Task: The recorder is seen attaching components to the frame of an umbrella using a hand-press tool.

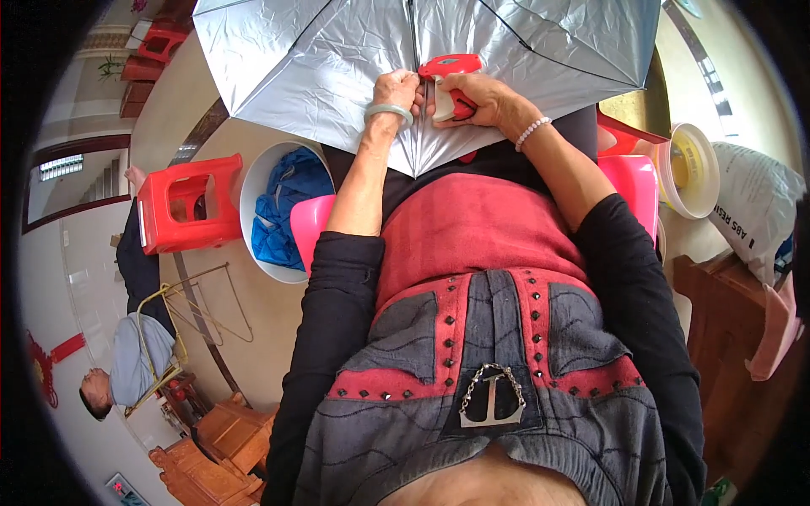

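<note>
Silver-coated fabric umbrella canopy with thin black ribs point(304, 84): one, spread over the person's knees. Left hand point(398, 88), pale green bangle point(388, 110) at wrist: fingers curled together at the central rib, exact pinch hidden. Right hand point(485, 99), white bead bracelet point(532, 133): clamped around a red-and-white plastic handheld tool point(451, 64), held above the canopy beside the left hand. At left: red plastic stool point(156, 223), beside a round white bucket point(253, 244) containing crumpled blue material point(278, 211)
</note>
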`<control>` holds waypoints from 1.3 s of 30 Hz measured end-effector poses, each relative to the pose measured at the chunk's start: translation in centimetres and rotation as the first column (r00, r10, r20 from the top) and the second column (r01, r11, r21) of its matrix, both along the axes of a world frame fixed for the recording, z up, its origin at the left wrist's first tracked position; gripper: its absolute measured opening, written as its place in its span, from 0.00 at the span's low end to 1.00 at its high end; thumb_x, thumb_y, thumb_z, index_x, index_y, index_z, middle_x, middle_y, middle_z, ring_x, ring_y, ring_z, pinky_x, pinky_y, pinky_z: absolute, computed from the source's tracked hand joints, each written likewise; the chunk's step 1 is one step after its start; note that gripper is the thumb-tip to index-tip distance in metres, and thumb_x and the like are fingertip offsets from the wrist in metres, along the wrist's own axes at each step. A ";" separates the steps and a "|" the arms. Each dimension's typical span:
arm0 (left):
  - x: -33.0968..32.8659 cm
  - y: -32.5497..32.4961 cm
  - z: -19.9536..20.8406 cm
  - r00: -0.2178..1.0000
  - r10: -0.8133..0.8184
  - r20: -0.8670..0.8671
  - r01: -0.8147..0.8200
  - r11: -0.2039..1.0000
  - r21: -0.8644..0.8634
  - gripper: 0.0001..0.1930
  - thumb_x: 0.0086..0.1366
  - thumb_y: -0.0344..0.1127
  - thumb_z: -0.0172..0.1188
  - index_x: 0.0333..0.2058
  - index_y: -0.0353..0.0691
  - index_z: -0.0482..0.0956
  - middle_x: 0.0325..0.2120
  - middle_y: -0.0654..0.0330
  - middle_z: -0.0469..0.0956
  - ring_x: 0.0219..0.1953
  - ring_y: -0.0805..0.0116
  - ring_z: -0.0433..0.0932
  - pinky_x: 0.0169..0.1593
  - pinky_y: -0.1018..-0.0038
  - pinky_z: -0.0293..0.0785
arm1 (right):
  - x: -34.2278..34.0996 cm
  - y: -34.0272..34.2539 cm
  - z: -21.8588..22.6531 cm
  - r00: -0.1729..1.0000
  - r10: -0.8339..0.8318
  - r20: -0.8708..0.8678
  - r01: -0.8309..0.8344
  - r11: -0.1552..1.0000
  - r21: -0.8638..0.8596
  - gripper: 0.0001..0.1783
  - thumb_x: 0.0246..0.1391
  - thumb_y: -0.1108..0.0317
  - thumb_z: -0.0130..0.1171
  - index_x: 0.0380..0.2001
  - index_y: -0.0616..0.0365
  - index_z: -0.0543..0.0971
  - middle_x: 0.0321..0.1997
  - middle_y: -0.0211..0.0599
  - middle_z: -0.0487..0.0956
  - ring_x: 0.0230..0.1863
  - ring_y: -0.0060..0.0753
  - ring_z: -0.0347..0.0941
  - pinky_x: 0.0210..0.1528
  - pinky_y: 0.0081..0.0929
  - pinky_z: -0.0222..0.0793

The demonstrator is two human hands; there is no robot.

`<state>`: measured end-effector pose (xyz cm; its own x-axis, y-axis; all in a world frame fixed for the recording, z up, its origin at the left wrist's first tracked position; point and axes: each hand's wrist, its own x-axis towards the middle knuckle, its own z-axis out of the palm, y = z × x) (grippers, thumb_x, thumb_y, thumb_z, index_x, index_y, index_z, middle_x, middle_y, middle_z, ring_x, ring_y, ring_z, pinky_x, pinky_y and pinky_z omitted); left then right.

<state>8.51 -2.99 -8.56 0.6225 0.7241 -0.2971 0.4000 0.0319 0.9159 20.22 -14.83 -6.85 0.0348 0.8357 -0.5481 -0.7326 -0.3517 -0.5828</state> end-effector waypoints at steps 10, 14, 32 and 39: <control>0.2 0.3 -0.2 1.000 -0.022 -0.015 0.022 1.000 -0.022 0.10 0.59 0.35 0.47 0.28 0.35 0.74 0.14 0.61 0.72 0.11 0.74 0.68 0.14 0.77 0.64 | 0.7 1.4 -1.6 0.999 0.004 0.046 -0.007 0.997 0.076 0.05 0.46 0.73 0.50 0.28 0.62 0.69 0.23 0.37 0.72 0.20 0.30 0.70 0.21 0.29 0.69; 0.8 -0.2 -0.2 0.999 0.010 -0.041 -0.011 1.000 -0.028 0.13 0.57 0.36 0.45 0.25 0.33 0.75 0.12 0.59 0.72 0.11 0.72 0.70 0.15 0.74 0.65 | 0.6 0.9 -1.3 0.996 -0.059 0.065 0.057 0.998 0.037 0.03 0.46 0.75 0.51 0.23 0.60 0.68 0.18 0.33 0.69 0.15 0.26 0.66 0.17 0.26 0.65; -5.6 14.7 6.1 0.709 0.429 -0.561 0.539 0.185 0.822 0.14 0.52 0.38 0.51 0.33 0.35 0.77 0.36 0.44 0.75 0.39 0.48 0.75 0.43 0.57 0.69 | 3.8 -4.2 11.5 -0.091 0.074 0.993 -0.052 0.996 -0.078 0.21 0.41 0.65 0.53 0.38 0.67 0.68 0.28 0.61 0.74 0.34 0.60 0.71 0.34 0.42 0.65; 2.5 3.1 4.3 0.816 -0.070 -0.574 0.494 0.600 0.629 0.17 0.49 0.46 0.55 0.26 0.34 0.77 0.27 0.42 0.75 0.33 0.47 0.75 0.37 0.60 0.72 | 3.1 -2.8 8.3 -0.063 0.193 0.979 -0.016 0.981 -0.194 0.19 0.40 0.68 0.51 0.35 0.73 0.68 0.33 0.66 0.73 0.39 0.62 0.69 0.43 0.45 0.65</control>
